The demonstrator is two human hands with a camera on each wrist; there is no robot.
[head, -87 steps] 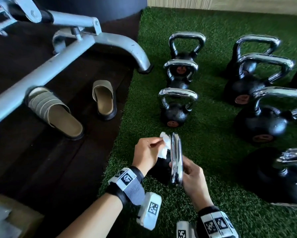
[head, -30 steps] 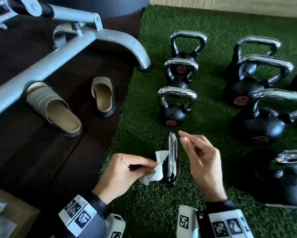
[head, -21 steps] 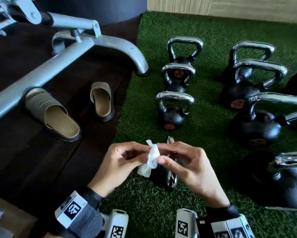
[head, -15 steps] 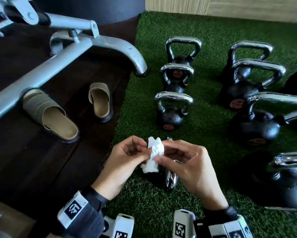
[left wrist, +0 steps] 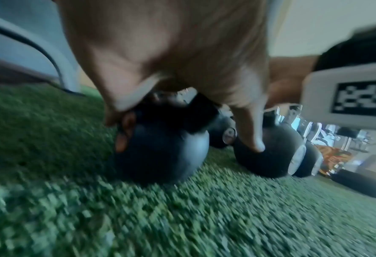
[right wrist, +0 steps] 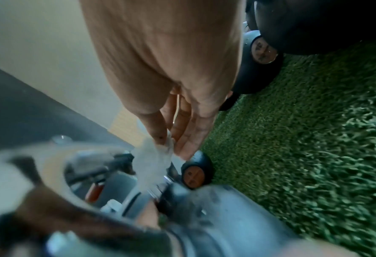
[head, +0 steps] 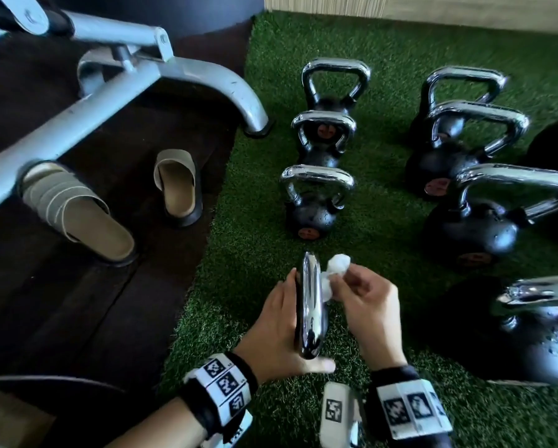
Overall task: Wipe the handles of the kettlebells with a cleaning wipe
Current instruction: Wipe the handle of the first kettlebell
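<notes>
On the left our left hand (head: pixel 276 321) lies against the near kettlebell's handle (head: pixel 310 305), fingers hidden behind the chrome so we cannot tell its grip, while to the right our right hand (head: pixel 364 305) pinches the crumpled wipe (head: pixel 334 273) against the handle's right side. We judge this kettlebell, standing on the turf (head: pixel 255 247) just in front of us, is mid-wipe, and the next move calls for dragging the wipe along and round the bar while the left hand steadies it. Left to right we count two sandals (head: pixel 177 185), four kettlebells in the near column, at least four more at right.
</notes>
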